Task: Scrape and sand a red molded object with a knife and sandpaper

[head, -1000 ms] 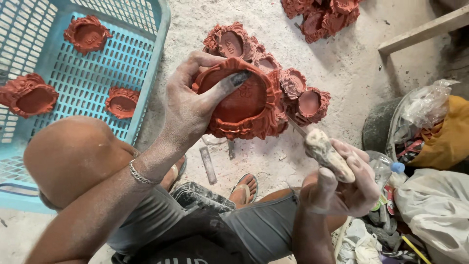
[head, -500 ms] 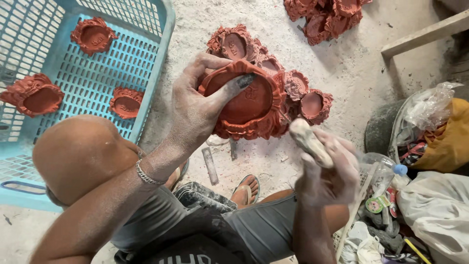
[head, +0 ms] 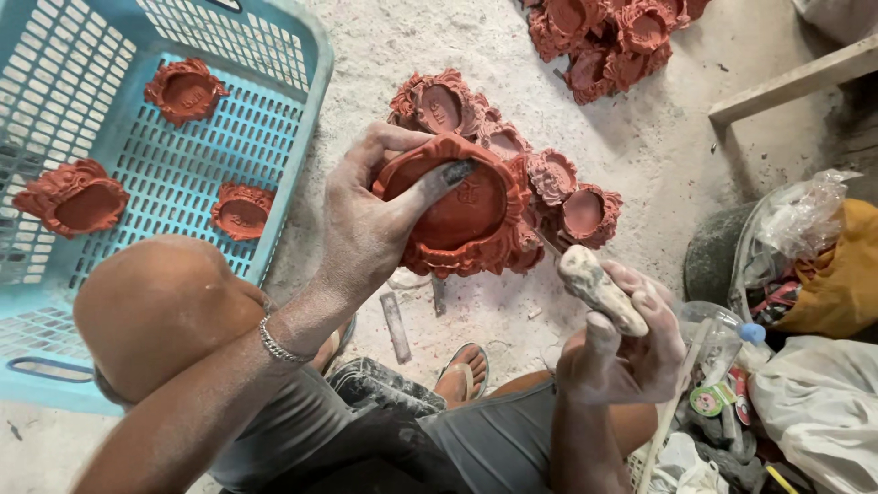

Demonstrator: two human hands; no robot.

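Far left, blue plastic crate (head: 291, 137) with three red clay pieces (head: 187, 90) inside. Far right, another red clay heap (head: 613, 37) beside wooden plank (head: 791, 80). Near right, plastic bags (head: 805, 220), clear bottle (head: 718, 334).

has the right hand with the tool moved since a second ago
Yes. The right hand with its tool has risen toward the clay dish, closer to the dishes on the floor.

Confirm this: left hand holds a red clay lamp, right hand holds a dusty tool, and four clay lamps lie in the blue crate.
Wrong on the count. The head view shows three clay lamps in the blue crate, not four. The left hand holds the red clay lamp; the right hand holds the dusty tool.
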